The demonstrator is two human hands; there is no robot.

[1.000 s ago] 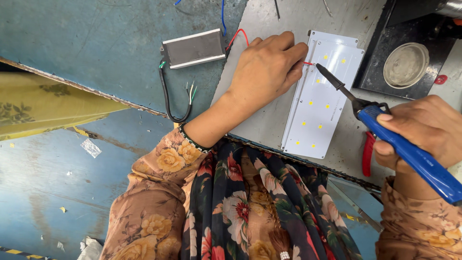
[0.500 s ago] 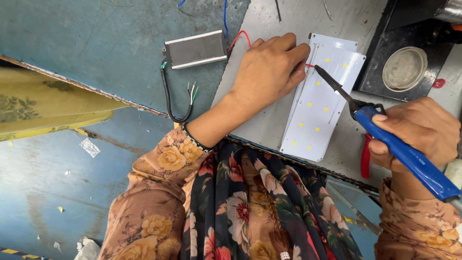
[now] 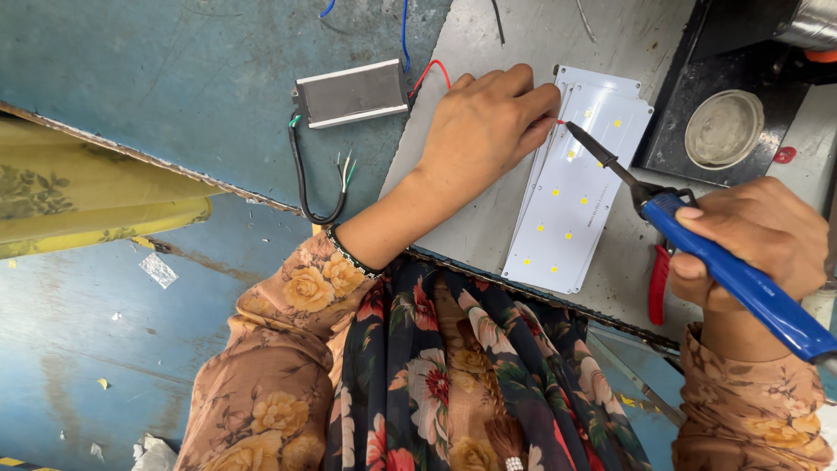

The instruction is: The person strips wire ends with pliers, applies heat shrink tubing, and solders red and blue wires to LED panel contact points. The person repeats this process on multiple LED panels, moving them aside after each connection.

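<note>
One soldering iron (image 3: 732, 270), one LED panel (image 3: 575, 187), two hands.

I see a grey counter (image 3: 475, 218) carrying white LED panels (image 3: 571, 201), stacked, a black tray (image 3: 671, 139) with a round dish (image 3: 724, 129), and what look like red-handled pliers (image 3: 658, 283). A silver driver box (image 3: 351, 92) lies on the adjoining blue surface (image 3: 174, 78).

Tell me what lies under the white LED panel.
A second white panel peeks out beneath the LED panel, both on the grey metal sheet. Anything else underneath is covered.
</note>
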